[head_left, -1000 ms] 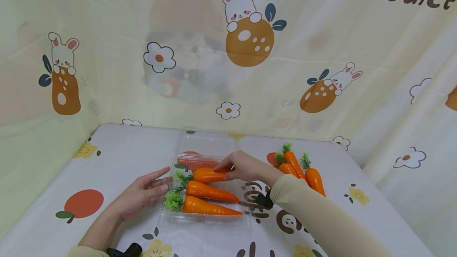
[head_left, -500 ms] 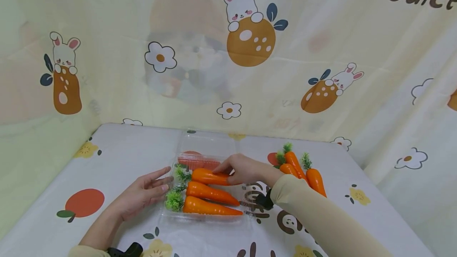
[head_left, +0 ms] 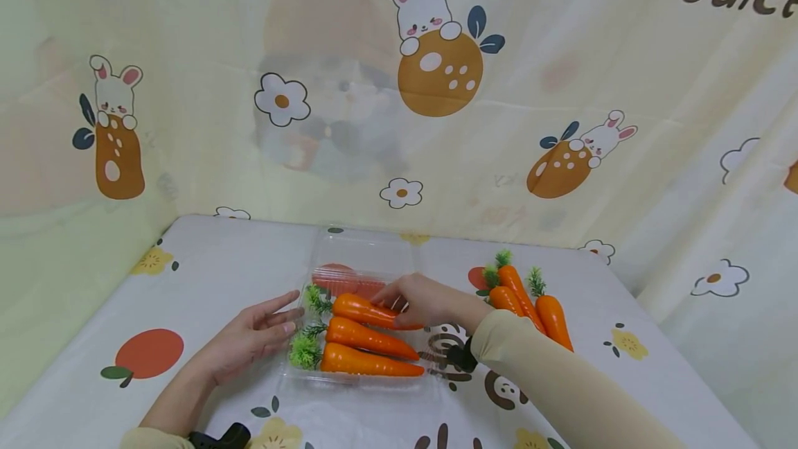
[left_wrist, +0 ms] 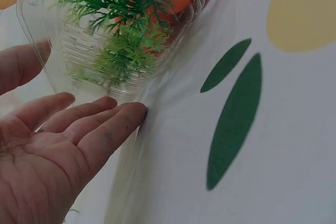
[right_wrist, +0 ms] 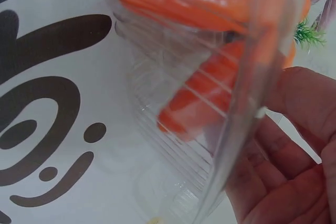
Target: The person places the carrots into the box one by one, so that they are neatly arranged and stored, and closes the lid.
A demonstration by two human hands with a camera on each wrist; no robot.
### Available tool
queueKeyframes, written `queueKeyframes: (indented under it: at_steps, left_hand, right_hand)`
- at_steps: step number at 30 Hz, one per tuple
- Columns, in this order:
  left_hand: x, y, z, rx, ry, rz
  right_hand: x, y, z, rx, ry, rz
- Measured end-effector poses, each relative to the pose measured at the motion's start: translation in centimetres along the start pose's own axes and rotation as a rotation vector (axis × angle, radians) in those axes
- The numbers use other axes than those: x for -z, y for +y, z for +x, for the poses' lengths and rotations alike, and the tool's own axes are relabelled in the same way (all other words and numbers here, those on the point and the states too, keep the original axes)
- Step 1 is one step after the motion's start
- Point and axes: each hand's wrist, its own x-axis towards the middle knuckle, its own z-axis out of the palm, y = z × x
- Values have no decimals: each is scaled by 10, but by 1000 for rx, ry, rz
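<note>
A clear plastic clamshell box (head_left: 358,380) lies on the table, its lid (head_left: 368,249) folded back. Inside, a middle carrot (head_left: 372,337) and a front carrot (head_left: 368,360) lie side by side, green tops to the left. Behind them is a third carrot (head_left: 354,306), which my right hand (head_left: 430,302) holds from above between thumb and fingers near its narrow end. In the right wrist view, the box wall partly covers the carrot tip (right_wrist: 181,124). My left hand (head_left: 246,339) has its fingers extended at the box's left side; the left wrist view shows fingertips (left_wrist: 137,109) beside the wall.
Several more carrots (head_left: 551,317) lie in a loose group on the table to the right, partly behind my right sleeve (head_left: 530,348). A printed curtain (head_left: 337,186) hangs along the table's back edge. The tablecloth (head_left: 231,262) has fruit and flower prints.
The third carrot has shifted slightly left and settled alongside the other carrots, its green top now near the box's left wall. My right hand has slid towards its tip; my left hand stays put.
</note>
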Motion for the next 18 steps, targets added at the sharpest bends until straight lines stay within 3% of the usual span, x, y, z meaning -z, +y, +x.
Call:
queueKeyframes:
  at_steps: [18]
  left_hand:
    - [-1, 2, -1, -3, -5, 8]
  right_hand:
    - [7, 3, -10, -2, 23, -4]
